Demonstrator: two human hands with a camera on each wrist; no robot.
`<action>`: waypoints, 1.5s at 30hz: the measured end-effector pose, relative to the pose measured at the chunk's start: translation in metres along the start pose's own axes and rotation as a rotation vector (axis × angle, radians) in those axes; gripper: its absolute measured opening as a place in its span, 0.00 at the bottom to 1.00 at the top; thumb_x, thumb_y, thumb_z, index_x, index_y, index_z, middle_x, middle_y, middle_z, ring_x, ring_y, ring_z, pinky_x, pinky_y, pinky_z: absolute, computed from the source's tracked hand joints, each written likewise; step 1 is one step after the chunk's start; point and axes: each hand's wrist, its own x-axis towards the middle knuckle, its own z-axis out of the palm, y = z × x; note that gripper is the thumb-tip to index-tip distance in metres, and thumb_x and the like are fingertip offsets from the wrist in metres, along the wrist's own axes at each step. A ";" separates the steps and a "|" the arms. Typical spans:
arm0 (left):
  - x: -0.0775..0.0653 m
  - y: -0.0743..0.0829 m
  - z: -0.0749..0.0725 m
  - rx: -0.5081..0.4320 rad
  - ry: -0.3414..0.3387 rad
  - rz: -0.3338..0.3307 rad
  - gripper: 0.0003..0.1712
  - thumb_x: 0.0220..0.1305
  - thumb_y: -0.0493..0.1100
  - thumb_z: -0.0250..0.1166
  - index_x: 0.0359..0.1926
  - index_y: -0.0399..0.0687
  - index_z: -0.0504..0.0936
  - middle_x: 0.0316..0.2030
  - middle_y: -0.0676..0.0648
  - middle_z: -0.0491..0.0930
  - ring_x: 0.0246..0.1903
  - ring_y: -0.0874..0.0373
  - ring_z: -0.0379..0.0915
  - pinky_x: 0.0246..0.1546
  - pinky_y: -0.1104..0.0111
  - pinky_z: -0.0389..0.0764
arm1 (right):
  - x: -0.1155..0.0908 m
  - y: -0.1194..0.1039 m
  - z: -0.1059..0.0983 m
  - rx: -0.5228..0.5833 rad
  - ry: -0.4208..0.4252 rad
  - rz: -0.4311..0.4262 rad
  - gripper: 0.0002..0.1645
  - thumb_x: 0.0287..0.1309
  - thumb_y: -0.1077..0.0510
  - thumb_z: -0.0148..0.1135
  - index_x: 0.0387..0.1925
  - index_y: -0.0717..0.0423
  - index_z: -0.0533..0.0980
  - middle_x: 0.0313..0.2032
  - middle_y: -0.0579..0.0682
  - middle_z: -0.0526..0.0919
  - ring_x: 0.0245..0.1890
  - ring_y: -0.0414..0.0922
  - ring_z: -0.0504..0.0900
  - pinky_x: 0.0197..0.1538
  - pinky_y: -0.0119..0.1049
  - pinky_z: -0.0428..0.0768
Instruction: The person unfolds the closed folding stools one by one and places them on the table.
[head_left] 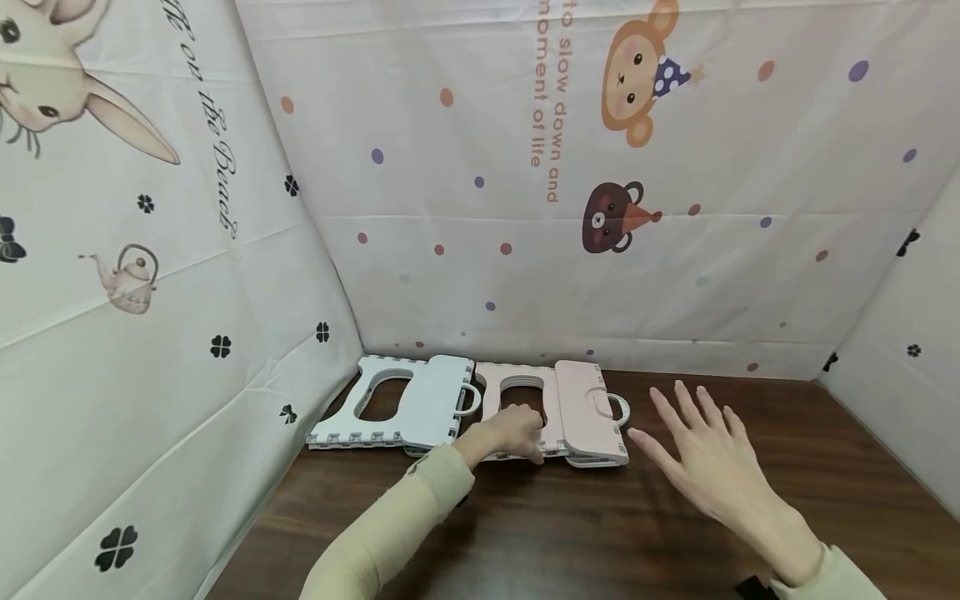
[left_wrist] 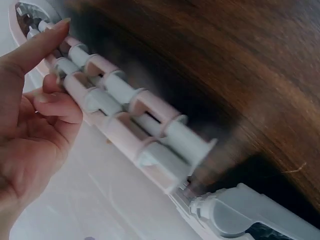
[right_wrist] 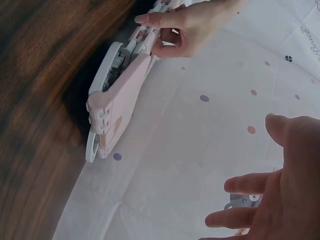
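Note:
A pink folding stool (head_left: 583, 427), folded nearly flat, lies at the back of the table. My left hand (head_left: 512, 430) grips its near long edge, with the thumb on the outside and the fingers reaching over into the oval opening. Up close in the left wrist view, that hinged edge (left_wrist: 122, 112) shows pink and white segments beside the thumb. My right hand (head_left: 708, 458) hovers to the right of the stool, fingers spread, touching nothing. In the right wrist view, the stool's handle end (right_wrist: 115, 110) sits apart from my right hand.
A pale blue folding stool (head_left: 435, 404), also folded, lies directly left of the pink one. Printed white cloth (head_left: 420, 292) walls the back and both sides. Brown wood tabletop (head_left: 570, 533) spreads in front and to the right.

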 end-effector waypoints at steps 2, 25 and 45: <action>0.000 0.001 -0.001 0.017 0.027 0.022 0.21 0.49 0.56 0.74 0.20 0.54 0.71 0.18 0.58 0.70 0.18 0.64 0.62 0.20 0.73 0.65 | 0.000 0.000 -0.001 -0.007 0.026 -0.009 0.44 0.64 0.30 0.47 0.71 0.53 0.60 0.69 0.68 0.61 0.68 0.69 0.57 0.62 0.68 0.55; 0.024 0.065 -0.008 -0.101 0.435 0.172 0.21 0.57 0.60 0.68 0.27 0.51 0.72 0.22 0.58 0.68 0.22 0.68 0.61 0.22 0.81 0.60 | 0.004 0.015 -0.025 -0.038 0.205 -0.039 0.41 0.62 0.36 0.55 0.69 0.52 0.62 0.67 0.69 0.63 0.66 0.67 0.59 0.61 0.64 0.58; 0.060 0.127 -0.005 -0.181 0.480 0.146 0.22 0.56 0.62 0.68 0.27 0.54 0.69 0.24 0.60 0.65 0.23 0.70 0.61 0.19 0.82 0.60 | 0.011 0.028 -0.047 -0.047 0.275 -0.041 0.36 0.68 0.40 0.50 0.70 0.53 0.61 0.66 0.70 0.64 0.66 0.69 0.59 0.60 0.65 0.58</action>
